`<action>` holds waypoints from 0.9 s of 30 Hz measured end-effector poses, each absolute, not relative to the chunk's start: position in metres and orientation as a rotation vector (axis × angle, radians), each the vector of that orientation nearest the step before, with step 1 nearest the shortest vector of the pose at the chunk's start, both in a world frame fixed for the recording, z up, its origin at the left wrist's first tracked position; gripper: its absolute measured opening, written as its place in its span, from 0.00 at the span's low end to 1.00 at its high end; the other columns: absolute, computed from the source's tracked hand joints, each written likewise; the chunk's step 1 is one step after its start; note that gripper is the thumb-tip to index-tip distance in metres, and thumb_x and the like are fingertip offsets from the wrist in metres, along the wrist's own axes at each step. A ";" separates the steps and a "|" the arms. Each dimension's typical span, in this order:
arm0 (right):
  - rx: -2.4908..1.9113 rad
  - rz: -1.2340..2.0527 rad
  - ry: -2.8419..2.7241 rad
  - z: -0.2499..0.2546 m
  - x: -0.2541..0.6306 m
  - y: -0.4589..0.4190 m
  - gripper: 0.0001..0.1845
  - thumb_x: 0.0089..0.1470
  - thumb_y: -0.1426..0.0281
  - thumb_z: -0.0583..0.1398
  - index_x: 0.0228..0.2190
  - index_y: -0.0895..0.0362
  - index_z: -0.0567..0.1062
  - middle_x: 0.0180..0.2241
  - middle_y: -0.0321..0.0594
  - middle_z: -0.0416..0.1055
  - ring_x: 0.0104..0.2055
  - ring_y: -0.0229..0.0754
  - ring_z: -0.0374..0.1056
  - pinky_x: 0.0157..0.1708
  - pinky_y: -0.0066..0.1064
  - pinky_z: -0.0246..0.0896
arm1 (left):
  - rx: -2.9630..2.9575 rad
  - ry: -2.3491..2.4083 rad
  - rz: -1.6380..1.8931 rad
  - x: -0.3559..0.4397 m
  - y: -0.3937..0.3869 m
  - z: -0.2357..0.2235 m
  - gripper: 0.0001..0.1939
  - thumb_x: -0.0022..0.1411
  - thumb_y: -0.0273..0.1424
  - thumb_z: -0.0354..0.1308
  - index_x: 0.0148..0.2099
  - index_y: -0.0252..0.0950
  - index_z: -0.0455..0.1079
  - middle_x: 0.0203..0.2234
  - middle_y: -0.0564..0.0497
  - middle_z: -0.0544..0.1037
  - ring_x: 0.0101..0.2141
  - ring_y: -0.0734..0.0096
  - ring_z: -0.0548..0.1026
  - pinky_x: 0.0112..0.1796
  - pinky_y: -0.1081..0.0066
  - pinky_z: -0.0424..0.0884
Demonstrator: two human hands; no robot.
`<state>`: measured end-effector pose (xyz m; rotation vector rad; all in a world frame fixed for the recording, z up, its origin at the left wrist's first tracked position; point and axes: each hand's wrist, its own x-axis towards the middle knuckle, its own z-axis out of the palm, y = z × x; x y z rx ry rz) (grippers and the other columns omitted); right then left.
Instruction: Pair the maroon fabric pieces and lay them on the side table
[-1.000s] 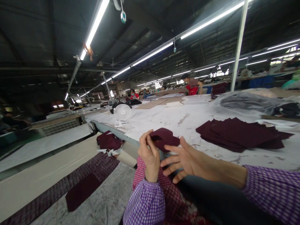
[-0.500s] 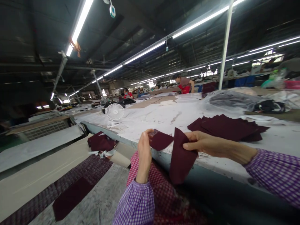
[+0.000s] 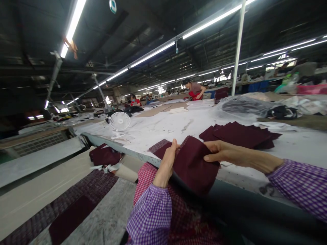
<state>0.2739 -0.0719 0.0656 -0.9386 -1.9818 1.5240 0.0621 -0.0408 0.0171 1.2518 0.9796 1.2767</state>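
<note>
Between my hands hangs a maroon fabric piece (image 3: 196, 166), curved and lying over the table's front edge. My right hand (image 3: 221, 152) is closed on its right side, thumb in front. At its upper left edge is my left hand (image 3: 169, 157), closed, thumb pointing up; the fingers are mostly hidden behind the cloth. A second maroon piece (image 3: 161, 148) with a speckled grey corner shows beyond my left hand, which seems to hold it too. To the right, near my right hand, a fanned stack of maroon pieces (image 3: 241, 134) lies on the white-covered table (image 3: 153, 127).
A small white fan (image 3: 119, 121) stands by the table's left edge. Clear plastic sheeting (image 3: 242, 107) lies at the back right. On the lower left surface are a maroon bundle (image 3: 105, 154), a speckled strip (image 3: 84, 185) and a maroon piece (image 3: 73, 217). Two people work farther back.
My right hand, open with fingers spread at first, has taken hold of a maroon piece and brought it against my left hand. The view has shifted to the right.
</note>
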 end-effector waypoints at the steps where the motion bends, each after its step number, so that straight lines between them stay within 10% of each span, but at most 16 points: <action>1: -0.957 1.502 -1.962 0.064 0.274 -0.072 0.18 0.47 0.61 0.64 0.38 0.59 0.71 0.31 0.37 0.70 0.28 0.34 0.63 0.24 0.25 0.57 | 1.246 0.966 1.268 0.060 -0.040 0.018 0.32 0.53 0.56 0.53 0.38 0.30 0.75 0.26 0.46 0.77 0.27 0.69 0.74 0.31 0.71 0.69; 12: -1.310 1.360 -1.861 0.046 0.281 -0.072 0.19 0.40 0.60 0.66 0.30 0.59 0.68 0.27 0.37 0.69 0.26 0.36 0.65 0.20 0.25 0.59 | 1.509 0.932 1.072 0.057 -0.022 0.025 0.24 0.53 0.49 0.58 0.35 0.30 0.77 0.24 0.46 0.78 0.21 0.77 0.69 0.24 0.75 0.61; 19: -1.435 1.385 -2.040 0.051 0.285 -0.073 0.19 0.44 0.55 0.63 0.28 0.58 0.68 0.26 0.40 0.72 0.24 0.38 0.67 0.22 0.27 0.61 | 1.853 1.237 1.203 0.090 -0.016 0.019 0.06 0.51 0.27 0.61 0.33 0.37 0.78 0.28 0.49 0.79 0.30 0.67 0.73 0.35 0.68 0.67; 27: -1.312 0.258 -2.577 0.056 0.309 -0.028 0.10 0.52 0.69 0.53 0.27 0.57 0.73 0.25 0.39 0.73 0.27 0.40 0.69 0.29 0.29 0.58 | 2.498 1.337 0.898 0.117 -0.018 -0.001 0.10 0.58 0.26 0.55 0.38 0.39 0.77 0.36 0.48 0.77 0.40 0.63 0.71 0.43 0.66 0.66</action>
